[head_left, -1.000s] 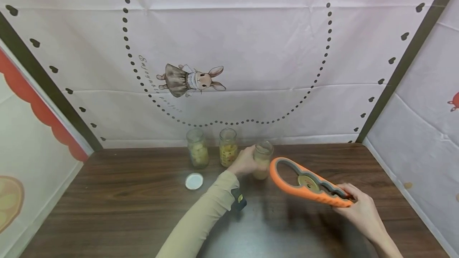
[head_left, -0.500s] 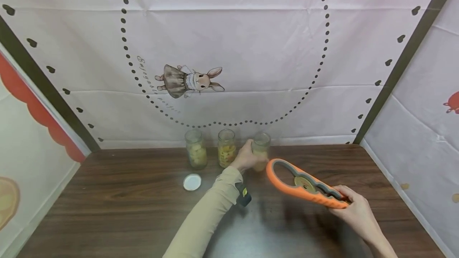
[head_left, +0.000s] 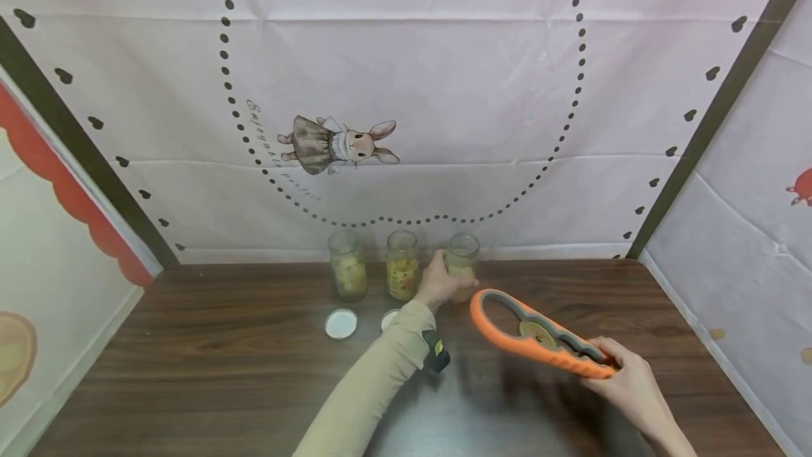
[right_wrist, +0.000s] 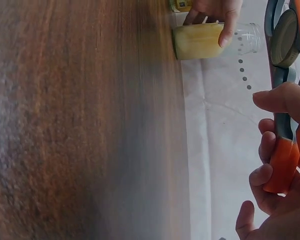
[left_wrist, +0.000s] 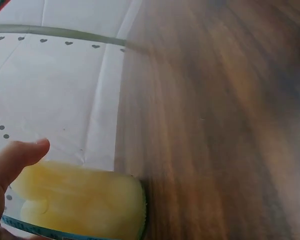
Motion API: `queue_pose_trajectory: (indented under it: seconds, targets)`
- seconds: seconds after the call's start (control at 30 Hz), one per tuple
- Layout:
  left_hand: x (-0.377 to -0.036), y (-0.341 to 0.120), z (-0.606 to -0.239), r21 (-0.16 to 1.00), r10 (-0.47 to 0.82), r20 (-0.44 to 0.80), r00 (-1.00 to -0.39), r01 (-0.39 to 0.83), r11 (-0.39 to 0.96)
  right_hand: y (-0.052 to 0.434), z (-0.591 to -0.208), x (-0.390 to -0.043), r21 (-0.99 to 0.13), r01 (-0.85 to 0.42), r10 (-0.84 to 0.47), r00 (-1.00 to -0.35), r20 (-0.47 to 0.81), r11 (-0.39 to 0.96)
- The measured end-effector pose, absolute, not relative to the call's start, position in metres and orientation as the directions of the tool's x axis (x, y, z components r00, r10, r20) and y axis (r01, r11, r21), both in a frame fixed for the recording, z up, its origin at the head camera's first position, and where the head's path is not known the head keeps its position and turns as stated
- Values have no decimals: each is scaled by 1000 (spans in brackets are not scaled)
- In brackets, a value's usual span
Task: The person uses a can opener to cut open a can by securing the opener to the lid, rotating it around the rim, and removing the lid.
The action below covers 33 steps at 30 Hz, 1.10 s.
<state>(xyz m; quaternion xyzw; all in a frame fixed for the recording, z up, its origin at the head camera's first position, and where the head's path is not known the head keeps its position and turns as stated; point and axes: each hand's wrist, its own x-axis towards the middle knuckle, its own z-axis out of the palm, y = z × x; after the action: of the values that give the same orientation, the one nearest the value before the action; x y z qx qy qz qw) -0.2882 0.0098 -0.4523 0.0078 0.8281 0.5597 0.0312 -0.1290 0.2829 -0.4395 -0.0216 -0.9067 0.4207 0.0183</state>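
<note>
At the back of the table my left hand (head_left: 440, 282) grips an open glass jar (head_left: 464, 252) with pale yellow contents. It stands upright, and in the left wrist view the thumb lies along the yellow contents (left_wrist: 85, 200). To its left are two more open jars, a middle one (head_left: 402, 279) with a printed label and a left one (head_left: 347, 281) with pale chunks. My right hand (head_left: 628, 379) holds an orange jar opener (head_left: 514, 337) by its handle end, above the table. A gold lid (head_left: 537, 333) sits between the opener's grey-lined arms.
A white-faced lid (head_left: 341, 324) lies on the wooden table (head_left: 209, 372) before the left jar. Another lid (head_left: 388, 319) is partly hidden by my left sleeve (head_left: 380, 379). A patterned white cloth wall (head_left: 476, 125) rises directly behind the jars.
My left hand has carried its jar back towards the wall, in line with the other two, and it now stays there. A second lid shows beside the sleeve. The right hand hardly moves.
</note>
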Motion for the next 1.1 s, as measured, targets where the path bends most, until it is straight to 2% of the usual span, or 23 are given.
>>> queue_pose_trajectory:
  seconds: [0.2, 0.37, 0.83, 0.97, 1.1]
  targets:
    - [-273, 8, -452, 925, 44, -36, -998, -16, 381, 286, -441, -126, -732, 65, 70, -997, -24, 679]
    - [-261, 8, -451, 917, 33, -3, -999, 11, 400, 287, -442, -125, -710, 43, 70, -998, 9, 703]
    - [-236, -10, -455, 940, 12, 5, -1000, 9, 341, 283, -438, -127, -730, 94, 89, -995, -46, 677]
    - [-224, -17, -462, 934, 39, -8, -999, 7, 358, 281, -439, -126, -738, 99, 97, -994, -45, 668]
    - [-209, -26, -464, 932, 75, 39, -996, 63, 357, 275, -442, -127, -736, 80, 89, -996, -27, 672]
